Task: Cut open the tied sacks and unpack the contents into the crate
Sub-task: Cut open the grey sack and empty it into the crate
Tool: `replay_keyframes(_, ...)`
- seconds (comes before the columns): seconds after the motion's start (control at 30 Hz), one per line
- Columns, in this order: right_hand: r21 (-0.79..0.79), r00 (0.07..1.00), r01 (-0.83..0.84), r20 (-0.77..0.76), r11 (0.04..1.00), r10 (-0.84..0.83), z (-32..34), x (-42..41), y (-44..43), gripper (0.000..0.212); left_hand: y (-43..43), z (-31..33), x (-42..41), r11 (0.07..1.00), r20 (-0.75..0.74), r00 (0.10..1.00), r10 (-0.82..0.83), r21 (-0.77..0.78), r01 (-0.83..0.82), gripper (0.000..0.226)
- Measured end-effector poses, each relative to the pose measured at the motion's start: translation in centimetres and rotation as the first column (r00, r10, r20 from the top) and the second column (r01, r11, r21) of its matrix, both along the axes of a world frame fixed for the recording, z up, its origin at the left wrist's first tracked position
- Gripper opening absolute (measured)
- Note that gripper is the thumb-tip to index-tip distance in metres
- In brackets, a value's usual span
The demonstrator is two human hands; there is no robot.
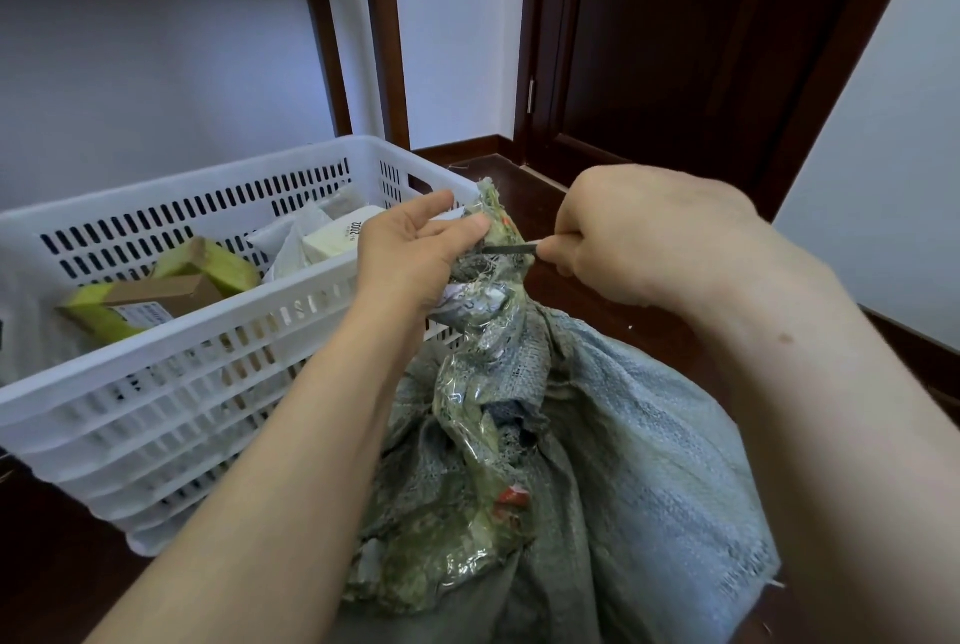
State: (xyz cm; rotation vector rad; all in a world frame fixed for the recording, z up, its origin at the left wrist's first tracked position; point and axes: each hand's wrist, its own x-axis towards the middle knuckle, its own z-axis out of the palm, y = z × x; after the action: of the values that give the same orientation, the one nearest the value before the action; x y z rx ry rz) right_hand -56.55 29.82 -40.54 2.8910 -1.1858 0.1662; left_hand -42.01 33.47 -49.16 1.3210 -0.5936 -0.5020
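One woven grey-green sack (pixel 649 435) stands on the dark floor (pixel 52 565) at the near right, and its twisted neck (pixel 493 290), bound in what looks like glossy clear wrap, rises between the two hands. The left hand (pixel 415 248) pinches the top of the neck, with the thumb pressed on its near side and the fingers (pixel 434 201) behind it. The right hand (pixel 639 238) is clenched round the handle of a small cutter, so that only the dark blade (pixel 511 248) shows. Its tip touches the neck just below the left thumb.

The white slotted crate (pixel 208 331) sits just left of the sack. It already holds a green-and-brown carton (pixel 156 298) and a white packet (pixel 337 241), among other goods.

The step in hand appears to be the cutting open of this sack; unpacking it has not begun. The next move likely calls for drawing the blade through the binding, away from the left thumb, while the left hand keeps the neck taut. The thumb lies close to the edge, so a slip is the risk. Once the mouth is free, the contents can go left into the crate.
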Motion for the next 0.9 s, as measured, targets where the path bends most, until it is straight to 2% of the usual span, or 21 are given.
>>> replay_keyframes(0.2,-0.079,1.0,0.024,-0.014,0.997,-0.026,-0.9,0.9,-0.1,0.029,-0.1,-0.1,0.2,1.0,0.026,1.0,0.007,0.013,-0.007,0.05)
replay_keyframes(0.4,-0.11,1.0,0.02,-0.021,0.994,-0.022,-1.9,1.7,-0.1,0.028,0.0,0.1,-0.2,0.999,0.065,0.998,0.016,0.038,-0.018,0.052)
replay_keyframes(0.47,-0.133,1.0,0.021,-0.005,0.991,-0.022,-2.2,2.0,-0.1,0.024,0.0,0.2,-0.2,0.999,0.078,0.997,0.024,0.044,-0.027,0.053)
replay_keyframes(0.57,-0.168,0.999,-0.016,0.039,0.986,0.023,-2.9,2.6,0.4,0.006,-0.1,0.2,-0.5,0.997,0.125,0.991,0.04,0.053,-0.047,0.054)
replay_keyframes(0.77,-0.156,0.997,-0.073,0.025,0.985,0.078,-5.4,3.7,1.0,0.024,-0.3,-0.8,-0.3,0.989,0.269,0.959,0.086,0.089,-0.114,0.052)
replay_keyframes(0.9,-0.123,0.995,-0.077,-0.074,0.989,0.068,-5.5,3.6,0.5,0.035,0.5,-1.6,1.6,0.959,0.299,0.937,0.18,0.158,-0.235,0.034)
